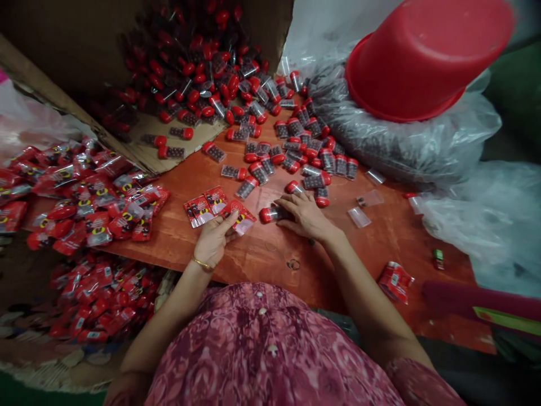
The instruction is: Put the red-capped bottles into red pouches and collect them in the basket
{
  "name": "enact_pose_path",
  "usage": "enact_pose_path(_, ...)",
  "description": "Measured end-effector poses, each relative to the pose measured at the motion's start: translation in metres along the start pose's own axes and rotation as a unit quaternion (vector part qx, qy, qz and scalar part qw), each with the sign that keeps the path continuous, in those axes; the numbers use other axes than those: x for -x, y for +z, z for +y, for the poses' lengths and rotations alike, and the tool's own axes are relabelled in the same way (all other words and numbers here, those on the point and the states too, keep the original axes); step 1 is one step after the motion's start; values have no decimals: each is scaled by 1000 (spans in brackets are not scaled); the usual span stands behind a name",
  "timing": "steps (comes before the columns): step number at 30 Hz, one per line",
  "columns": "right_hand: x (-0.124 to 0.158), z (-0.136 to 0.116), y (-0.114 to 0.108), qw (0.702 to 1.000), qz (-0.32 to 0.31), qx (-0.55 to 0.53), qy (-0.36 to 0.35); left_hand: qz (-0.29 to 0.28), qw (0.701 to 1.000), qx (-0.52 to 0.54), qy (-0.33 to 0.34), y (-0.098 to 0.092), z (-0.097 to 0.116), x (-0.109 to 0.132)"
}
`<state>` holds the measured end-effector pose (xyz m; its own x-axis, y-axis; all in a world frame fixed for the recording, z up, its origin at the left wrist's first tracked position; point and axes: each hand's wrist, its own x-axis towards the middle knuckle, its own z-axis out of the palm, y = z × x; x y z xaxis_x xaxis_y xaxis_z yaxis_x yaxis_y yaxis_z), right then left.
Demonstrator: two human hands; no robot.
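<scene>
My left hand (213,239) pinches a red printed packet (242,217) by its edge, thumb on top. Flat on the table beside it lie a couple more red packets (198,211). To the right, my right hand (306,217) curls over a small clear tube with a red cap (268,215), its fingers closed round the dark-filled body. The cap end points left, toward the packet. Just beyond that hand are many similar red-capped tubes (260,172), lying loose and filled with dark balls.
A cardboard box (279,22) at the back left spills red-capped tubes. Filled red packets (99,192) are heaped at left, with more below the table edge. A red bucket (414,56) sits upside down on a plastic bag (376,135). Clear empty tubes (359,217) lie right.
</scene>
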<state>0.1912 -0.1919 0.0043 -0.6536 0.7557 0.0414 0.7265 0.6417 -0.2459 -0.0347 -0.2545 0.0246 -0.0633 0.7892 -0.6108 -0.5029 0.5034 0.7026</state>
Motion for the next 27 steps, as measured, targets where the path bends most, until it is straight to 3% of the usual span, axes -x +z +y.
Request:
enact_pose_path(5,12,-9,8,999,36,-38,15,11,1000,14,2,1,-2,0)
enact_pose_path(9,31,-32,5,983,122,-138,15,29,999,18,13,3,0,2)
enact_pose_path(13,42,-59,-2,961,197,-196,6,13,1000,5,9,8,0,3)
enact_pose_path(21,38,-71,1,959,223,-177,0,-16,1000,-14,9,8,-2,5)
enact_pose_path(27,33,-80,8,953,227,-195,40,-31,999,-20,29,8,-2,6)
